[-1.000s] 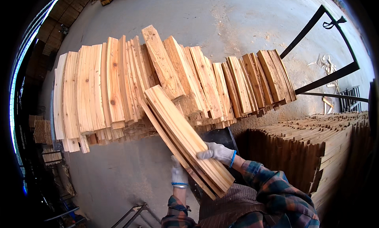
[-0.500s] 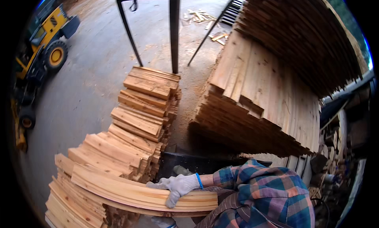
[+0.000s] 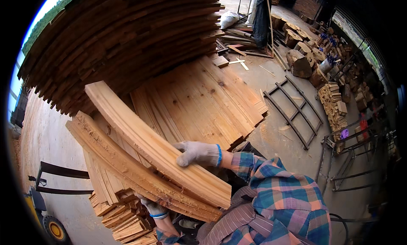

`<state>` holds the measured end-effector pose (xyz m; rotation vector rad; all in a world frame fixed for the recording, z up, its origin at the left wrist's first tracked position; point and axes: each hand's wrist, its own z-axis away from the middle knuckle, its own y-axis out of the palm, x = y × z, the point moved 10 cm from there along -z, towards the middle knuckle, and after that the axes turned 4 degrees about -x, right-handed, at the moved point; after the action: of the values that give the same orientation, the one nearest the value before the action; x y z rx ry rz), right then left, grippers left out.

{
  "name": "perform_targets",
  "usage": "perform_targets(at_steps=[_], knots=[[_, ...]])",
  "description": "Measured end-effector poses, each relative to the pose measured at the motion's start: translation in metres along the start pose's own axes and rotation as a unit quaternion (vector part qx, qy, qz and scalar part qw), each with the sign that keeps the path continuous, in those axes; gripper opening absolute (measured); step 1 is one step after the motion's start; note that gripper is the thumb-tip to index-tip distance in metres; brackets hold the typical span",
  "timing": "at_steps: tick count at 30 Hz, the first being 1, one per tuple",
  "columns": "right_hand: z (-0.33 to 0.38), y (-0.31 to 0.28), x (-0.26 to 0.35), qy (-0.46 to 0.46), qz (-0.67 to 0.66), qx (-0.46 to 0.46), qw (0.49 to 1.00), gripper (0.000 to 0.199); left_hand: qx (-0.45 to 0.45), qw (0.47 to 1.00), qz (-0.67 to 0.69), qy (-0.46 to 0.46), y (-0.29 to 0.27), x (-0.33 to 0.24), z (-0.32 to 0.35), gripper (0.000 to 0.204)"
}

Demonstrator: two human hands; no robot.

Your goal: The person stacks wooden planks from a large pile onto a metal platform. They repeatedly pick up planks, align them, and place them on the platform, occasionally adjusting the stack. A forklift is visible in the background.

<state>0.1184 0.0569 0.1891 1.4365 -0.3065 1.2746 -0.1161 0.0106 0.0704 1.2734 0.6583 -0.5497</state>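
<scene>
Several long, pale wooden boards (image 3: 157, 147) are held together, slanting from the upper left down to my lap. My right hand (image 3: 197, 154), in a grey-white knitted glove with a blue cuff, grips the top board, thumb over its face. Beneath it, a rougher board (image 3: 127, 170) with sawdust on its face lies along the lower side of the bundle. My left hand (image 3: 153, 206), gloved the same way, holds the bundle from its lower edge; its fingers are partly hidden under the wood. The bundle is over a low stack of flat planks (image 3: 212, 105).
A tall plank stack (image 3: 127, 41) rises behind the low one. More cut boards (image 3: 127, 221) lie at lower left, near a yellow loader's wheel (image 3: 55, 229). A metal frame (image 3: 294, 111) lies on the floor at right, with log pieces (image 3: 299, 62) and metal stands (image 3: 352, 156) beyond.
My view has swung right, from the row of cut boards to the big plank stacks. The boards under my right hand have been lifted and carried round; my left hand now shows beneath them.
</scene>
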Motion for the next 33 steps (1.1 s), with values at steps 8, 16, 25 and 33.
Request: perform_targets(at_steps=[8, 16, 25, 33], knots=[[0.084, -0.284, 0.116, -0.008, 0.212, -0.249, 0.945, 0.086, 0.066, 0.972, 0.031, -0.222, 0.175, 0.179, -0.098, 0.071], [0.119, -0.335, 0.158, 0.165, 0.565, -0.444, 0.675, 0.11, -0.04, 0.93, -0.334, -0.147, 0.185, 0.097, -0.143, 0.077], [0.125, -0.412, 0.152, 0.175, 0.566, -0.427, 0.683, 0.103, -0.081, 0.919, -0.367, -0.121, 0.173, 0.095, -0.141, 0.068], [0.157, -0.491, 0.138, 0.107, 0.537, -0.478, 0.686, 0.067, -0.09, 0.909, -0.386, -0.128, 0.153, 0.09, -0.146, 0.04]])
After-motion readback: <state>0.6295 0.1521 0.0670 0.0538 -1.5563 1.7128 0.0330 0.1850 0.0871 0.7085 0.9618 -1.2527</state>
